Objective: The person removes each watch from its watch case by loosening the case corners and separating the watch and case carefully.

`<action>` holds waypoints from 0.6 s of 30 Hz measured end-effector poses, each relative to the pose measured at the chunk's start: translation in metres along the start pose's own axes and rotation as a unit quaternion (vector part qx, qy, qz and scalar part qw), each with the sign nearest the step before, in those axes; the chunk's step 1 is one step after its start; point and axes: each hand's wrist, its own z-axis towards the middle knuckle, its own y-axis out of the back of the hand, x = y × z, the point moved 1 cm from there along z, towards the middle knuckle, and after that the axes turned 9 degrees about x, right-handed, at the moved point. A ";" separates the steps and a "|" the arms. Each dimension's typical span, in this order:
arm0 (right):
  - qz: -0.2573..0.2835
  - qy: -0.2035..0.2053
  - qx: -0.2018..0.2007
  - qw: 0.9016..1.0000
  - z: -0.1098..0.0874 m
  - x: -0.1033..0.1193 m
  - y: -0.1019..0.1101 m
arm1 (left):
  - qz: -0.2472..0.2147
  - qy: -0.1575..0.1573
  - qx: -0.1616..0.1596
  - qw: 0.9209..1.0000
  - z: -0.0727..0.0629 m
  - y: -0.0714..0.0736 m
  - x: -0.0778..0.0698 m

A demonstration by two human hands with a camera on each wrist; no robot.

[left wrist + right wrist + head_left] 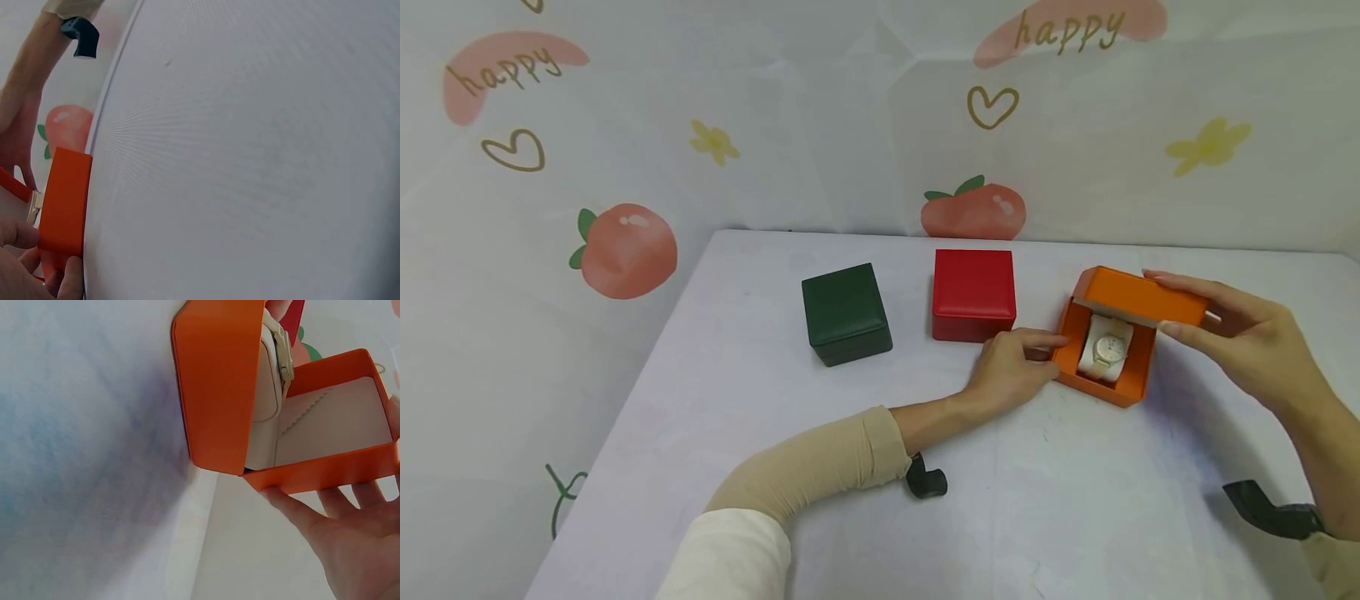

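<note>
An orange watch box [1101, 392] stands at the table's right side with its lid [1142, 296] raised on the hinge. Inside it, a watch with a pale dial [1109, 348] is wrapped round a white cushion [1086, 360]. My right hand [1255, 333] grips the lid by its right end, thumb at the near edge and fingers at the far edge. The lid's pale lining [334, 422] shows in the right wrist view. At the box's left side, my left hand [1011, 367] holds the wall near the corner between thumb and fingers.
A red box [973, 287], lid down, stands just beyond my left hand. Further left is a dark green box [846, 308], also closed. The white table [715, 400] ends at a printed cloth backdrop [820, 108]. Black wrist mounts [1273, 510] stick out from both forearms.
</note>
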 end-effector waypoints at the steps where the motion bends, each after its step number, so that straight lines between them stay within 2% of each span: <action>1: -0.001 0.003 -0.002 1.000 0.001 0.000 0.000 | 0.001 0.000 -0.001 1.000 0.000 0.000 0.000; 7: -0.034 0.004 -0.005 0.999 0.005 0.000 0.006 | 0.000 0.004 -0.002 1.000 0.001 0.000 0.000; 10: -0.085 -0.006 -0.010 0.996 0.007 0.000 0.009 | 0.001 0.003 -0.001 1.000 0.000 0.000 0.001; 15: -0.175 -0.043 -0.017 0.984 0.011 0.002 0.014 | 0.001 0.003 0.002 1.000 -0.001 0.000 0.001; 18: -0.121 -0.049 -0.012 0.991 0.014 0.001 0.017 | 0.003 0.002 0.002 1.000 -0.002 0.000 0.001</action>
